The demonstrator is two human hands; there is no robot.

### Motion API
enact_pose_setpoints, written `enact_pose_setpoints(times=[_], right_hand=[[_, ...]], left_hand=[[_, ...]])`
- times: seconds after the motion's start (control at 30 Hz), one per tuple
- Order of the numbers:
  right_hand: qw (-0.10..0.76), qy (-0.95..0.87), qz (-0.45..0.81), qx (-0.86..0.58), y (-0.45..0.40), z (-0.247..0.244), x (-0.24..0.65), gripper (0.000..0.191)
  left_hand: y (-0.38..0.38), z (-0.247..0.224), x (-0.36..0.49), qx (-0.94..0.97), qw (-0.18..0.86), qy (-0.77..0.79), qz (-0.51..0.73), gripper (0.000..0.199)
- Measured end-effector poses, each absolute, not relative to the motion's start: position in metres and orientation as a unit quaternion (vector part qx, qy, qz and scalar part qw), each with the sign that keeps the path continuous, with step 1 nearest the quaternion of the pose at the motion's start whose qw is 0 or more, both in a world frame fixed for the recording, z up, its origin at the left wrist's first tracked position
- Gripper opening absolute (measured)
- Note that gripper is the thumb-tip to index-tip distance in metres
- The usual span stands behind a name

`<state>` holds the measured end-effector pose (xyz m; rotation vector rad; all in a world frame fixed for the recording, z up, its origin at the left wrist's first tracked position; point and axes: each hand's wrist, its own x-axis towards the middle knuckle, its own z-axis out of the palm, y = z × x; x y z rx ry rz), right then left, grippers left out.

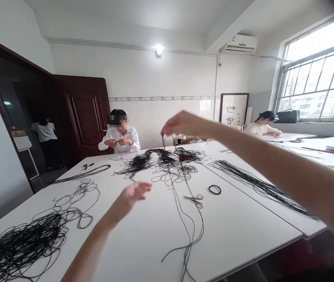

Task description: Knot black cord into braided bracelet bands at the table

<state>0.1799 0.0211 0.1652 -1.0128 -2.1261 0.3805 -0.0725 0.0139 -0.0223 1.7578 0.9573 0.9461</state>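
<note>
Raised over the middle of the table, my right hand pinches black cords that hang down and trail to the table's near edge. Lower and to the left, my left hand hovers above the white surface, its fingers apart and holding nothing. Beyond both hands lies a tangled heap of black cord. Scissors rest beside the hanging cords, with a small black cord ring to their right.
A large cord tangle covers the near left of the white table. Straight cords lie at right, more scissors at far left. Across the table, a person handles cord; another person sits at far right.
</note>
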Motion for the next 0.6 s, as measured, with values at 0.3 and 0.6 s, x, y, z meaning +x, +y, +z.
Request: enact_pose_setpoints(times=[0.3,0.6], right_hand=[[0.352,-0.827,0.216,-0.381,0.014,0.063,0.154,0.022],[0.412,-0.78,0.303,-0.36,0.018,0.036,0.153,0.012]], left_hand=[[0.01,0.032,-0.029,0.725,0.412,0.363,0.416,0.041],[0.011,0.025,-0.04,0.68,0.505,0.326,0.419,0.033]])
